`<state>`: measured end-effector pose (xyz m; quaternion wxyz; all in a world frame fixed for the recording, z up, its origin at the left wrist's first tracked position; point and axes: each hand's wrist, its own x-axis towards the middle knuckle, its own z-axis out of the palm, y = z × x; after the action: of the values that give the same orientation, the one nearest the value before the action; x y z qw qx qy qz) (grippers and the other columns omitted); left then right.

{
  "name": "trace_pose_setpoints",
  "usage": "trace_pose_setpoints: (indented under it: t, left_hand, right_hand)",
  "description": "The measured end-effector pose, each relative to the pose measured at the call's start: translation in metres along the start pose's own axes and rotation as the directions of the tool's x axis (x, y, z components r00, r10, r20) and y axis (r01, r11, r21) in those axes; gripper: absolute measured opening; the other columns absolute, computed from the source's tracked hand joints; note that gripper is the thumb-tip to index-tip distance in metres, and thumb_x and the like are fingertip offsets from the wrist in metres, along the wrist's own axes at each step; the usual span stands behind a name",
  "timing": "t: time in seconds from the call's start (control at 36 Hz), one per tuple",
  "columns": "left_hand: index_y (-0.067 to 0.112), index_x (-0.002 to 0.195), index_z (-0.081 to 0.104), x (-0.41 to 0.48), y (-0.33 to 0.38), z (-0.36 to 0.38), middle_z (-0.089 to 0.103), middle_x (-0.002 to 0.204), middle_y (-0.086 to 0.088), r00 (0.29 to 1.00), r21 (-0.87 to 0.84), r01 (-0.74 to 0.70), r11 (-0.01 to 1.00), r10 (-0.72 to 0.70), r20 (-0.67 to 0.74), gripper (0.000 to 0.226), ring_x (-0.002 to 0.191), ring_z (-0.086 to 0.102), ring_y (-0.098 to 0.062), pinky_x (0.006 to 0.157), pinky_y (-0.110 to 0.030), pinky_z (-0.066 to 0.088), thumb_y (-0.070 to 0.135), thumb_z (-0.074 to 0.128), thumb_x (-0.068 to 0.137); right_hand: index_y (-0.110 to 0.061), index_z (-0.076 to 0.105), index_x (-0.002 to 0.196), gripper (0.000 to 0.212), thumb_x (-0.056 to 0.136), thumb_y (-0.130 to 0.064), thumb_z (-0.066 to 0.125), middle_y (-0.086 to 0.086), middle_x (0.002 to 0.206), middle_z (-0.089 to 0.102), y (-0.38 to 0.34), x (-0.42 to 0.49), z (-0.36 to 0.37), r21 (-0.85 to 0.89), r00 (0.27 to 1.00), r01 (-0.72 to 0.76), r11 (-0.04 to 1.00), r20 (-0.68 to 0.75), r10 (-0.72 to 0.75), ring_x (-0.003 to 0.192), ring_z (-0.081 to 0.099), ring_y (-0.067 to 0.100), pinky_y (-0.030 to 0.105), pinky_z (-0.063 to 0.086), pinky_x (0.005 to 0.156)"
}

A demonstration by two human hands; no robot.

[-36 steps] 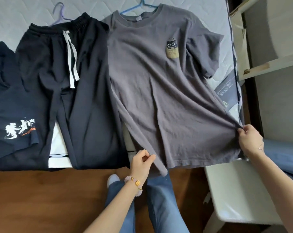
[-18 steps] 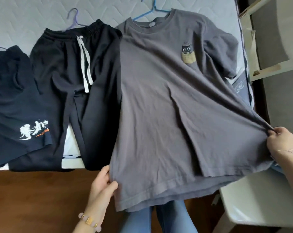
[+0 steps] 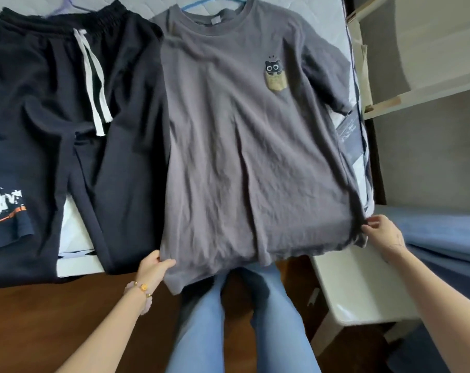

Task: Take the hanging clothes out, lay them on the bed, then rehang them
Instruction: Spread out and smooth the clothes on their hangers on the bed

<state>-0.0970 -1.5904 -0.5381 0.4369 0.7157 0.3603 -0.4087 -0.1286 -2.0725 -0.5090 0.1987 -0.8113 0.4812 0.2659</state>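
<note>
- Grey T-shirt [image 3: 244,146] lay front-up on the bed [image 3: 75,238], collar toward the far end, hem hanging past the near edge of the mattress.
- Small cat patch [image 3: 274,76] seen on the chest of the shirt.
- Blue hanger [image 3: 215,0] still inside the collar, hook poking out above the neckline.
- Left hand [image 3: 154,267] pinched the lower left corner of the hem, thumb on top of the fabric, fingers underneath.
- Beaded bracelet [image 3: 141,290] worn on that wrist.
- Right hand [image 3: 383,232] gripped the lower right corner of the hem between thumb and fingertips, at the bed's right edge.
- Fabric between the two hands spread flat, with light creases running lengthwise.
- Black drawstring pants [image 3: 75,130] lay just left of the shirt, edges touching or slightly overlapped; white cord on the waistband.
- Purple hanger [image 3: 72,5] partly visible above the waistband.
- Dark navy garment with white and orange print [image 3: 4,208] at far left, mostly cut off by the frame.
- White stool [image 3: 357,286] stood beside the bed, below the right hand.
- Legs in blue jeans [image 3: 228,319] stood on the wooden floor [image 3: 53,319] against the bed edge.
</note>
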Motion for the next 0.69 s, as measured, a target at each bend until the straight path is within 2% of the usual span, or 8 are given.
trace_pose_setpoints:
  t: [0.11, 0.19, 0.25, 0.36, 0.5, 0.56, 0.64, 0.69]
  left_hand:
    - [0.005, 0.095, 0.065, -0.014, 0.014, 0.013, 0.069, 0.090, -0.004, 0.991, -0.032, -0.117, 0.993, 0.115, -0.068, 0.014, 0.087, 0.063, -0.018, 0.082, -0.031, 0.045, 0.017, 0.062, 0.088]
    - [0.003, 0.092, 0.065, -0.018, 0.013, 0.020, 0.068, 0.087, -0.007, 0.985, -0.045, -0.129, 0.991, 0.123, -0.124, 0.016, 0.084, 0.061, -0.019, 0.080, -0.032, 0.045, 0.019, 0.061, 0.089]
    - [-0.004, 0.091, 0.063, -0.019, 0.010, 0.020, 0.066, 0.084, -0.015, 0.977, -0.017, -0.130, 0.991, 0.125, -0.174, 0.028, 0.081, 0.058, -0.022, 0.077, -0.035, 0.044, 0.024, 0.063, 0.088]
    - [-0.012, 0.087, 0.058, -0.022, 0.008, 0.022, 0.061, 0.079, -0.020, 0.943, 0.040, -0.140, 0.989, 0.145, -0.299, 0.031, 0.073, 0.052, -0.024, 0.063, -0.032, 0.039, 0.019, 0.062, 0.088]
    - [-0.002, 0.085, 0.060, -0.014, 0.012, 0.041, 0.058, 0.077, -0.011, 0.940, 0.166, -0.100, 0.981, 0.148, -0.307, 0.024, 0.076, 0.052, -0.025, 0.070, -0.036, 0.039, 0.021, 0.062, 0.088]
    - [-0.005, 0.082, 0.060, -0.014, 0.018, 0.058, 0.061, 0.074, -0.014, 0.937, 0.187, -0.059, 0.981, 0.119, -0.327, 0.024, 0.075, 0.054, -0.030, 0.070, -0.036, 0.040, 0.018, 0.061, 0.088]
    - [0.000, 0.059, 0.042, -0.014, 0.020, 0.077, 0.042, 0.055, -0.011, 0.918, 0.211, 0.001, 0.978, 0.083, -0.388, 0.037, 0.057, 0.040, -0.027, 0.055, -0.033, 0.030, 0.014, 0.060, 0.088]
    - [0.004, 0.059, 0.035, -0.014, 0.019, 0.078, 0.040, 0.056, -0.010, 0.889, 0.203, 0.065, 0.977, 0.036, -0.456, 0.041, 0.056, 0.035, -0.026, 0.054, -0.032, 0.025, 0.014, 0.059, 0.089]
  right_hand:
    - [-0.005, 0.056, 0.122, 0.042, 0.084, -0.022, 0.064, 0.023, 0.127, 0.055, 0.002, 0.004, 0.003, -0.014, 0.999, 0.033, 0.999, -0.012, -0.034, 0.115, 0.053, 0.038, 0.040, 0.042, 0.092]
    - [-0.013, 0.057, 0.088, 0.013, 0.087, -0.025, 0.062, 0.017, 0.110, 0.064, -0.002, 0.009, 0.004, 0.005, 0.998, 0.049, 0.999, 0.043, -0.049, 0.096, 0.057, 0.034, 0.034, 0.039, 0.074]
    - [-0.017, 0.049, 0.074, 0.019, 0.089, -0.024, 0.058, 0.018, 0.100, 0.065, 0.001, 0.016, 0.003, 0.003, 0.996, 0.090, 0.996, 0.028, -0.090, 0.084, 0.054, 0.032, 0.032, 0.035, 0.068]
    - [-0.015, 0.051, 0.085, 0.011, 0.091, -0.023, 0.054, 0.018, 0.097, 0.065, 0.028, 0.029, -0.016, 0.064, 0.994, 0.100, 0.993, -0.060, -0.096, 0.078, 0.048, 0.029, 0.032, 0.033, 0.068]
    - [-0.015, 0.053, 0.084, 0.010, 0.091, -0.022, 0.056, 0.019, 0.095, 0.065, 0.070, 0.051, -0.038, 0.030, 0.995, 0.100, 0.995, -0.034, -0.099, 0.080, 0.051, 0.033, 0.032, 0.033, 0.067]
    - [-0.015, 0.053, 0.086, 0.010, 0.091, -0.023, 0.055, 0.017, 0.089, 0.061, 0.079, 0.061, -0.043, 0.025, 0.997, 0.074, 0.997, -0.008, -0.074, 0.079, 0.050, 0.032, 0.032, 0.034, 0.067]
    - [-0.016, 0.052, 0.081, 0.013, 0.091, -0.023, 0.055, 0.010, 0.083, 0.057, 0.091, 0.069, -0.040, -0.028, 0.995, 0.070, 0.997, 0.074, -0.068, 0.077, 0.048, 0.028, 0.033, 0.036, 0.065]
    - [-0.016, 0.049, 0.073, 0.020, 0.090, -0.024, 0.057, 0.008, 0.080, 0.060, 0.094, 0.074, -0.034, -0.073, 0.984, 0.083, 0.994, 0.164, -0.070, 0.077, 0.053, 0.028, 0.033, 0.038, 0.062]
